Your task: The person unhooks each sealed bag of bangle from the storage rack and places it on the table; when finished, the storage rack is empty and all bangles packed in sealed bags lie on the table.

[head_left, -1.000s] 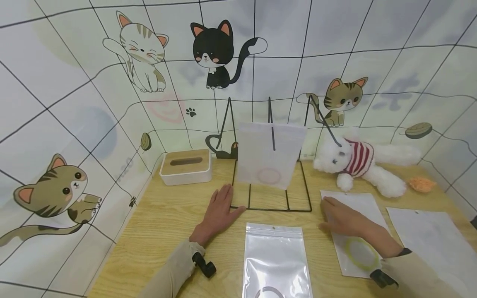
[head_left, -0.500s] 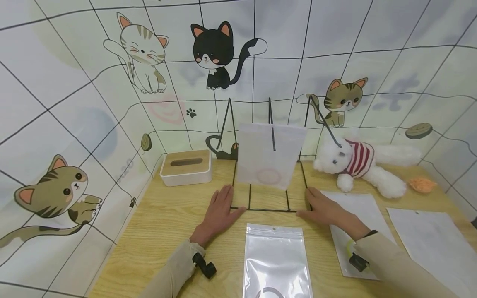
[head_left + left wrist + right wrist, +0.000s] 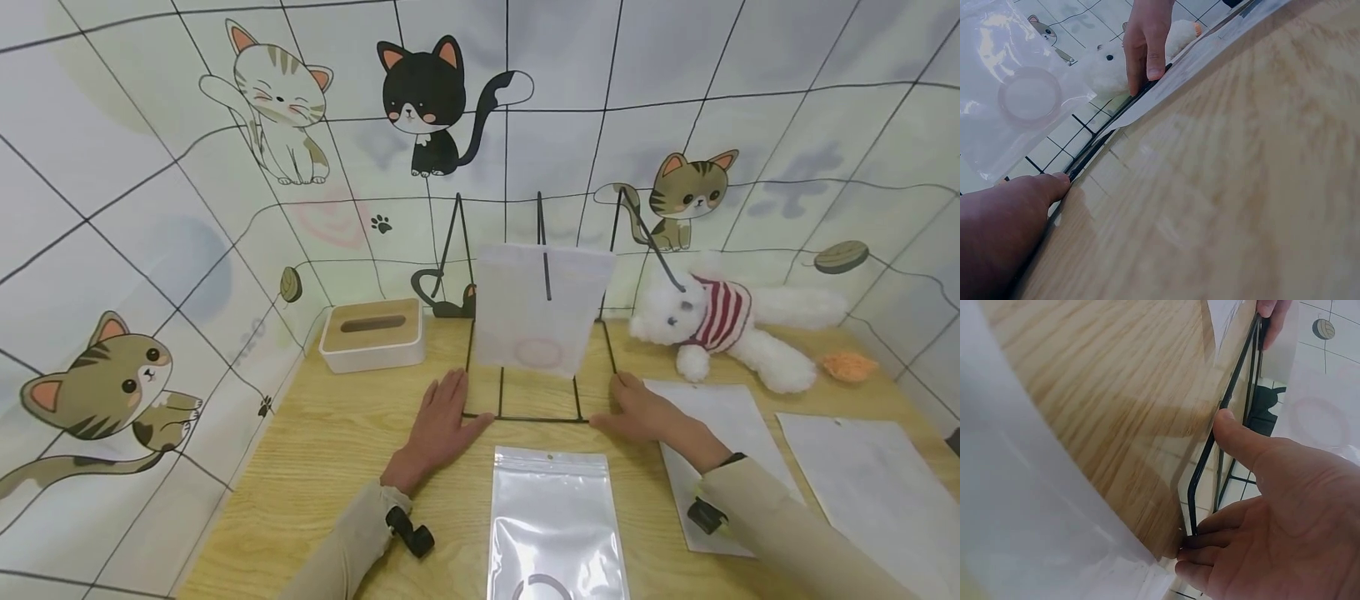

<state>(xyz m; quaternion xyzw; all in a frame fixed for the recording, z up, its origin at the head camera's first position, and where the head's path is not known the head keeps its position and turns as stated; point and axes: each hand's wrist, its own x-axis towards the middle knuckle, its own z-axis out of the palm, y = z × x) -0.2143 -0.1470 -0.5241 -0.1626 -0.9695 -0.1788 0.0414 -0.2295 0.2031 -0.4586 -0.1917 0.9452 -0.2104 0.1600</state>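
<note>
A black wire rack (image 3: 536,419) with three upright prongs stands at the back of the table. On its middle prong hangs a translucent zip bag (image 3: 536,304) with a pale pink ring showing inside. My left hand (image 3: 438,425) lies at the rack's front left corner, fingers along the side and thumb at the front bar. At the opposite corner, my right hand (image 3: 648,412) rests straight fingers against the side, its thumb (image 3: 1238,437) touching the front bar in the right wrist view. A shiny silver zip bag (image 3: 553,508) with a grey ring lies in front.
On the right lie a white bag (image 3: 708,400), partly under my right forearm, and another white bag (image 3: 862,475). Behind them are a white plush toy (image 3: 723,317) in a striped shirt and an orange tuft (image 3: 849,367). A tissue box (image 3: 372,333) stands back left.
My right hand has moved left from the white bag to the rack's right front corner. The left hand stays at the left corner. The head view has shifted slightly.
</note>
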